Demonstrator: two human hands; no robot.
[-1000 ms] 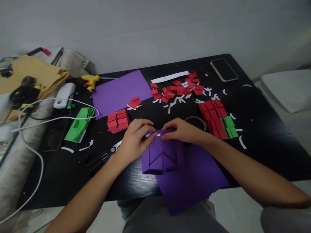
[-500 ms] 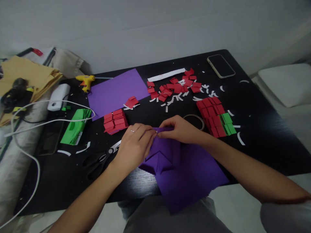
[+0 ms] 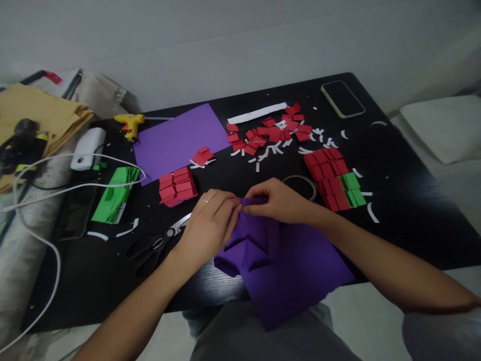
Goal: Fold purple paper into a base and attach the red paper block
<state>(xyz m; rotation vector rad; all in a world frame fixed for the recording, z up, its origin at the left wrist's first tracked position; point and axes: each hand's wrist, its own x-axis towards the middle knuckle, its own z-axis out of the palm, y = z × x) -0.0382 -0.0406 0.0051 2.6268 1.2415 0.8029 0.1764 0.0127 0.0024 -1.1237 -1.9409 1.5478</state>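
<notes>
A folded purple paper piece (image 3: 246, 243) lies at the table's near edge, with raised creases towards me. My left hand (image 3: 212, 218) pinches its far edge from the left, fingers closed. From the right, my right hand (image 3: 272, 200) grips the same edge between thumb and fingers. The two sets of fingertips almost meet there and cover that part. Beneath sits a purple sheet (image 3: 300, 276) that hangs over the edge of the table. Black-handled scissors (image 3: 158, 243) rest beside my left wrist. A tape ring (image 3: 313, 185) lies just beyond my right hand.
Red paper blocks (image 3: 178, 186) and a red-green block (image 3: 330, 178) flank my hands. Farther back are loose red pieces (image 3: 274, 133), white strips, a purple sheet (image 3: 180, 140), a yellow glue gun (image 3: 130, 125) and a phone (image 3: 342, 99). A white cable (image 3: 56, 250) loops at left, near green paper (image 3: 114, 198).
Both hands keep their pinch at the far edge. The folded purple piece's near flaps have shifted slightly and spread a little. The view has moved slightly.
</notes>
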